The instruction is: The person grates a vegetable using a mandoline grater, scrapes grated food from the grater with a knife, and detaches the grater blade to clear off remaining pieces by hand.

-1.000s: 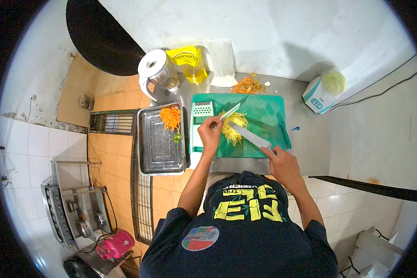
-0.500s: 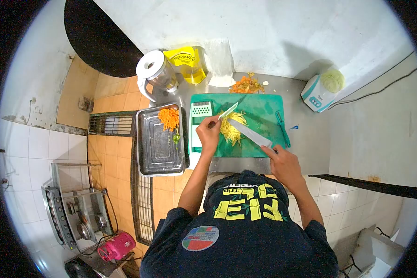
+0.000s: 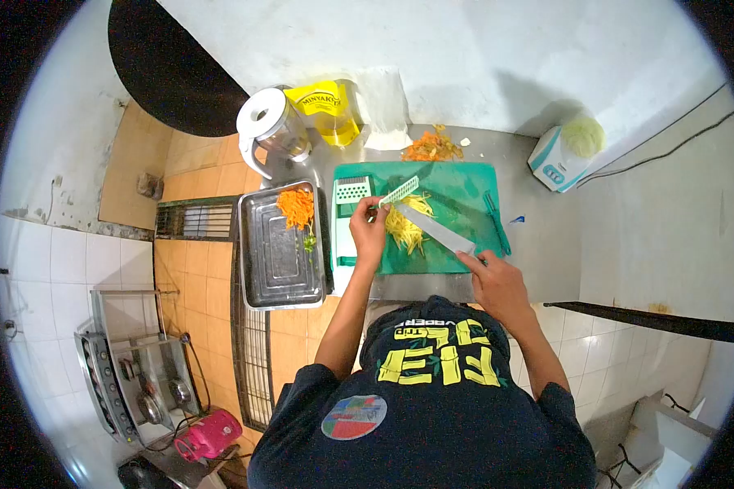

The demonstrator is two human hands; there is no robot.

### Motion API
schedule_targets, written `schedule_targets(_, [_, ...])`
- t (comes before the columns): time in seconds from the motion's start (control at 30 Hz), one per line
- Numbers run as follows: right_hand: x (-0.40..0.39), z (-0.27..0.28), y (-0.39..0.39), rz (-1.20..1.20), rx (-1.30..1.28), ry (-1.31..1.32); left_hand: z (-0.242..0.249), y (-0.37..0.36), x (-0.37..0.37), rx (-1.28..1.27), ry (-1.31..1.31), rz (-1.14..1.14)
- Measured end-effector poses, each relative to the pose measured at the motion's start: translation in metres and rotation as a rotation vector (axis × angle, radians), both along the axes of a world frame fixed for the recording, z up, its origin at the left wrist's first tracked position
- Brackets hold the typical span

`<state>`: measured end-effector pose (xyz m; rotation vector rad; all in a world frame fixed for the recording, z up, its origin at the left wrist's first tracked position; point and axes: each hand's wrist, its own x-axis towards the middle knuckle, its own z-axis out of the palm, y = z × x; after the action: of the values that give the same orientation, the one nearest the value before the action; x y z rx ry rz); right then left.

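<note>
My left hand pinches the end of a small pale grater insert with rows of holes, held above the green cutting board. My right hand grips the handle of a wide-bladed kitchen knife, its tip close to the insert. Beneath both lies a pile of yellow vegetable shreds. Just left of them, a white and green grater board rests along the cutting board's left side. A dark green peeler lies at the right edge of the cutting board.
To the left sits a metal tray holding orange shreds and a bit of green. Behind stand a blender jug and a yellow pouch. Peelings lie by the wall; a white-and-teal box-shaped appliance is at right.
The grater insert has turned in my left hand, so its holed face shows more broadly. The knife has shifted only slightly and stays in my right hand.
</note>
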<state>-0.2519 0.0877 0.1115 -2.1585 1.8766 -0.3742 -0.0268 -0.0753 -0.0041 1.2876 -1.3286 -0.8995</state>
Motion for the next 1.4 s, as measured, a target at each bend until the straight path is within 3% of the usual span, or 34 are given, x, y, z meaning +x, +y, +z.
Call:
schedule_targets(0.1, [-0.003, -0.011, 0.001, -0.018, 0.063, 0.033, -0.02, -0.006, -0.002, 0.102, 0.288, -0.037])
schedule_targets(0.2, [-0.005, -0.013, 0.007, -0.045, 0.034, 0.008, -0.028, -0.005, 0.001, 0.136, 0.307, -0.035])
schedule_targets(0.6, [-0.003, -0.008, 0.009, -0.04, 0.013, 0.001, -0.025, -0.007, 0.002, 0.08, 0.138, 0.021])
schedule_targets(0.8, [0.003, -0.006, 0.007, -0.019, -0.014, -0.017, -0.024, -0.007, 0.002, 0.058, 0.291, -0.021])
schedule_targets(0.9, [0.001, -0.008, 0.007, -0.034, 0.07, 0.062, -0.021, -0.008, 0.006, 0.097, 0.167, 0.002])
schedule_targets(1.1, [0.007, -0.005, 0.008, -0.024, -0.031, 0.006, -0.01, 0.0, 0.002, 0.083, 0.105, 0.008])
schedule_targets(1.2, [0.005, -0.006, 0.008, -0.041, 0.042, 0.09, -0.014, 0.0, 0.003, 0.122, 0.126, 0.015])
schedule_targets(1.4, [0.004, -0.008, 0.011, -0.038, -0.029, -0.001, -0.028, -0.001, 0.003, 0.057, 0.198, -0.005])
